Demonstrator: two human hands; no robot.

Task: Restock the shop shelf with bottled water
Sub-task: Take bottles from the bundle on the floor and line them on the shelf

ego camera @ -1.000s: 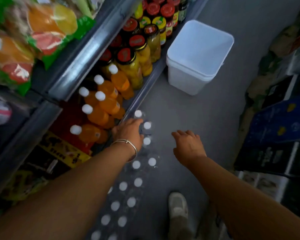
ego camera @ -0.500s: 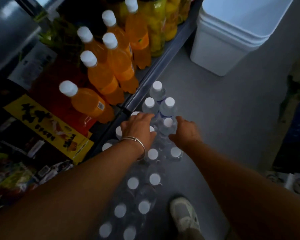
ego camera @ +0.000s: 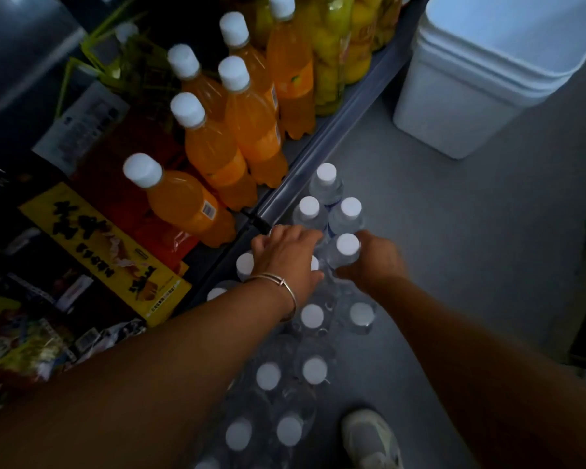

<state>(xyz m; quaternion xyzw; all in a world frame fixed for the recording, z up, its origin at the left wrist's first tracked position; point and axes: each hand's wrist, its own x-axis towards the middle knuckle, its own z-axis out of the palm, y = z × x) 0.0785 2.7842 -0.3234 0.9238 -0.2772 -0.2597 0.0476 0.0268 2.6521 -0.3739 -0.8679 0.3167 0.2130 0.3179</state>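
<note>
**Reaching into the water pack beside the bottom shelf**

Head view. Standing on the grey floor [ego camera: 454, 265], a cluster of clear plastic water bottles with white caps [ego camera: 313, 368] runs from the lower edge of the frame up to the grey metal lip of the bottom shelf [ego camera: 313, 157]. None of these bottles is on the shelf; the foremost ones stand just beside its lip.

The left hand [ego camera: 288, 257], with a thin metal bangle [ego camera: 278, 282] at the wrist, lies palm-down over the bottle tops near the shelf lip. Its fingers curve over the caps; whether they clasp a bottle cannot be told, since the hand hides what is beneath it.

The right hand [ego camera: 374, 260] is wrapped around the neck of one clear water bottle [ego camera: 344, 250], fingers curled on its far side, white cap showing above the hand. The two hands are nearly touching.

On the shelf stand orange soft-drink bottles with white caps [ego camera: 247, 126], glass jars of yellow fruit [ego camera: 332, 59] behind them, and a yellow printed carton [ego camera: 92, 238] to the left.

A white rectangular plastic bin [ego camera: 471, 99] sits on the floor next to the shelf, well beyond the water bottles. A grey-white shoe [ego camera: 369, 441] shows at the lower edge.
</note>
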